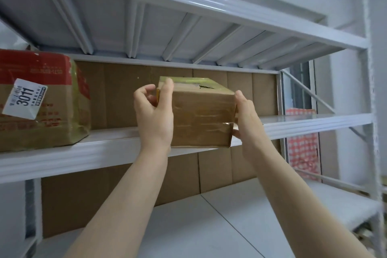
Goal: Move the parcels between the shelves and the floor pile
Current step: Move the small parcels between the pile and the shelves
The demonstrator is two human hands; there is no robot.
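Observation:
A small brown cardboard parcel (201,113), wrapped in clear tape, sits at the front edge of the middle white shelf (314,123). My left hand (154,113) grips its left end, with fingers curled over the top corner. Against its right end lies my right hand (246,115), fingers reaching up along that side and thumb under the lower corner. The parcel's near face overhangs the shelf edge slightly. A bigger red-and-brown parcel (41,100) with a white label reading 3011 stands on the same shelf at the left.
White metal racking: an upper shelf (188,8) overhead, a lower shelf (230,222) beneath my arms. Brown cardboard panels (125,94) line the back. A right upright post (374,111) and a diagonal brace (307,92) stand close. A red checked cloth (301,148) hangs behind.

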